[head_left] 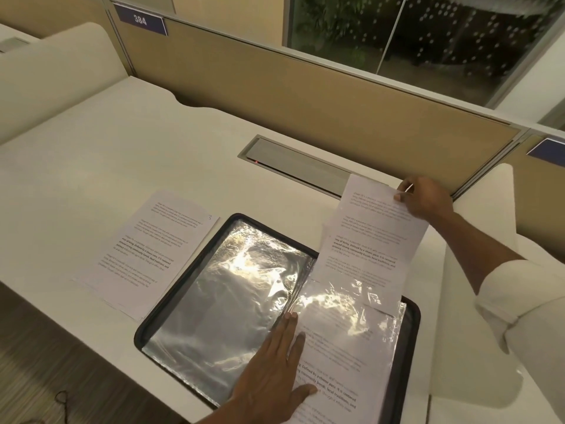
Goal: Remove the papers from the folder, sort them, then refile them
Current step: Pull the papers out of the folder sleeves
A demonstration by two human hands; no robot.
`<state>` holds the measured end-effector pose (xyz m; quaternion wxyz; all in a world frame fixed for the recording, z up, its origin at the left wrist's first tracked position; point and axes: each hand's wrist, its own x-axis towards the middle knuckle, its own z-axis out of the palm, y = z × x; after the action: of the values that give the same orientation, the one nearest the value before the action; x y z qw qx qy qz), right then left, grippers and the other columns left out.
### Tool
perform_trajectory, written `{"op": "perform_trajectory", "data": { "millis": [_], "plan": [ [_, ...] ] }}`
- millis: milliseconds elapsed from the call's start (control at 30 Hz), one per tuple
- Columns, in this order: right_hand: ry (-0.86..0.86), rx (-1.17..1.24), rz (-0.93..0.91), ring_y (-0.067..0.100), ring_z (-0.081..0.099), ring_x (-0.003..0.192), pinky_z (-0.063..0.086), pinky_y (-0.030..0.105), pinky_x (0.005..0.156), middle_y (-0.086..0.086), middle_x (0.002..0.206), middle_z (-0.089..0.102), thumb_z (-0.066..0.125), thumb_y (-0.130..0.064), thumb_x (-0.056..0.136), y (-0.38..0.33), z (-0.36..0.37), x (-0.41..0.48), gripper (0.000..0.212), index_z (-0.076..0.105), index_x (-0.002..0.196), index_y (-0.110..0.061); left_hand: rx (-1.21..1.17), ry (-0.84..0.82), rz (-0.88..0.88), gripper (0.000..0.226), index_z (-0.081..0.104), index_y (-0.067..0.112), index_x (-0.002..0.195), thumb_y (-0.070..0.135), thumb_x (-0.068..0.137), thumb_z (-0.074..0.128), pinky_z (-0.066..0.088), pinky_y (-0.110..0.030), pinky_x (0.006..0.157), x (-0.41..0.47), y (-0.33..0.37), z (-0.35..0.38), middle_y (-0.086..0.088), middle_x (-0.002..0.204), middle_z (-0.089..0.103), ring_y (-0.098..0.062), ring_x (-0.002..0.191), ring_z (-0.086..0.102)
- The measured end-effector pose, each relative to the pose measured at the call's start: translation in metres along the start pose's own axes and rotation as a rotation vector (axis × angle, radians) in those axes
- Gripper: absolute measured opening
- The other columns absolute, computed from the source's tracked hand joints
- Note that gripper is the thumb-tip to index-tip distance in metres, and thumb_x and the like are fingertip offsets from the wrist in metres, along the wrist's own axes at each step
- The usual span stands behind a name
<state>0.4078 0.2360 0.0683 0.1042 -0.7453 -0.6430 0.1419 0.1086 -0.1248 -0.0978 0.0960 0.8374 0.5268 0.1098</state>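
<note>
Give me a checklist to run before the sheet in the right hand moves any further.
1. Left hand flat on the folder, steadying it: ok.
2. Right hand pinches the sheet by its top edge: ok.
3. Sheet free of the clear sleeve: not ok, its lower end is inside.
4. Stack of papers lies on the desk left of the folder: ok.
5. Sheet's page number readable: cannot tell.

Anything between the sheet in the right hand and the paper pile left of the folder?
The lower end of the sheet sits inside the clear sleeve of the folder, so it is not free. Otherwise only the left page lies before the pile; the left hand presses flat by the spine, off that line.
</note>
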Motion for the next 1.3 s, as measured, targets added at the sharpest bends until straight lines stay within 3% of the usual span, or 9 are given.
{"op": "perform_trajectory", "data": {
  "millis": [467,667,767,800,900,967,1100,1200,1300],
  "plan": [
    [0.342,-0.053,-0.332,0.032,0.065,0.078,0.055,0.043,0.066,0.005,0.093,0.076,0.07,-0.02,0.096,-0.018,-0.055,-0.015,0.007,0.065,0.096,-0.025,0.027,0.01,0.012,0.098,0.044,0.007,0.15,0.086,0.092,0.045,0.054,-0.055,0.105,0.005,-0.003,0.005,-0.025,0.167,0.033,-0.042,0.151,0.038],
    [0.488,-0.033,-0.529,0.028,0.064,0.072,0.056,0.045,0.059,0.006,0.091,0.076,0.069,-0.022,0.098,-0.045,-0.099,-0.038,0.006,0.065,0.096,-0.018,-0.063,-0.069,-0.018,0.095,0.046,0.01,0.149,0.084,0.09,0.051,0.049,-0.051,0.113,0.008,-0.003,0.0,-0.022,0.169,0.03,-0.04,0.154,0.035],
    [0.469,0.03,-0.578,0.025,0.066,0.075,0.056,0.048,0.061,0.002,0.091,0.077,0.07,-0.02,0.097,-0.06,-0.119,-0.057,0.007,0.065,0.094,-0.023,-0.201,-0.108,-0.127,0.085,0.04,0.023,0.154,0.077,0.09,0.051,0.038,-0.044,0.123,0.014,-0.003,-0.016,-0.001,0.175,0.014,-0.023,0.162,0.017],
    [0.459,0.053,-0.593,0.024,0.065,0.076,0.056,0.048,0.061,0.0,0.091,0.076,0.071,-0.018,0.097,-0.065,-0.124,-0.064,0.01,0.064,0.093,-0.025,-0.311,-0.114,-0.177,0.081,0.039,0.026,0.154,0.075,0.091,0.052,0.036,-0.04,0.124,0.017,-0.006,-0.023,0.006,0.173,0.017,-0.016,0.16,0.019],
    [0.377,0.119,-0.624,0.02,0.066,0.079,0.056,0.042,0.062,-0.001,0.091,0.074,0.074,-0.017,0.096,-0.079,-0.136,-0.089,0.018,0.062,0.089,-0.028,-0.644,0.039,-0.337,0.054,0.051,0.039,0.133,0.065,0.089,0.068,0.054,-0.037,0.104,0.032,-0.015,-0.055,0.027,0.141,0.053,0.002,0.127,0.056],
    [0.287,0.141,-0.624,0.018,0.066,0.079,0.056,0.035,0.064,-0.001,0.091,0.073,0.076,-0.018,0.095,-0.089,-0.138,-0.104,0.018,0.062,0.087,-0.026,-0.747,0.148,-0.435,0.048,0.055,0.039,0.128,0.056,0.089,0.077,0.059,-0.033,0.096,0.045,-0.02,-0.08,0.028,0.126,0.061,0.005,0.112,0.062],
    [0.123,0.177,-0.62,0.006,0.069,0.08,0.057,0.022,0.065,-0.007,0.091,0.072,0.076,-0.018,0.094,-0.107,-0.13,-0.131,0.017,0.064,0.086,-0.025,-0.879,0.311,-0.535,0.06,0.057,0.035,0.132,0.054,0.083,0.085,0.058,-0.021,0.086,0.064,-0.031,-0.128,0.024,0.126,0.064,0.002,0.11,0.065],
    [-0.002,0.22,-0.607,0.009,0.071,0.078,0.058,0.021,0.061,-0.011,0.089,0.074,0.077,-0.017,0.094,-0.119,-0.115,-0.146,0.019,0.066,0.084,-0.029,-0.989,0.313,-0.558,0.061,0.057,0.037,0.127,0.062,0.079,0.085,0.061,-0.027,0.083,0.069,-0.04,-0.154,0.019,0.122,0.071,-0.003,0.106,0.071],
    [-0.088,0.272,-0.593,0.011,0.073,0.076,0.06,0.03,0.063,-0.008,0.085,0.076,0.08,-0.015,0.092,-0.131,-0.092,-0.154,0.013,0.072,0.087,-0.025,-1.087,0.3,-0.555,0.041,0.066,0.028,0.119,0.047,0.088,0.083,0.066,-0.037,0.079,0.063,-0.047,-0.172,0.012,0.111,0.078,-0.01,0.097,0.077]
  ]
}}
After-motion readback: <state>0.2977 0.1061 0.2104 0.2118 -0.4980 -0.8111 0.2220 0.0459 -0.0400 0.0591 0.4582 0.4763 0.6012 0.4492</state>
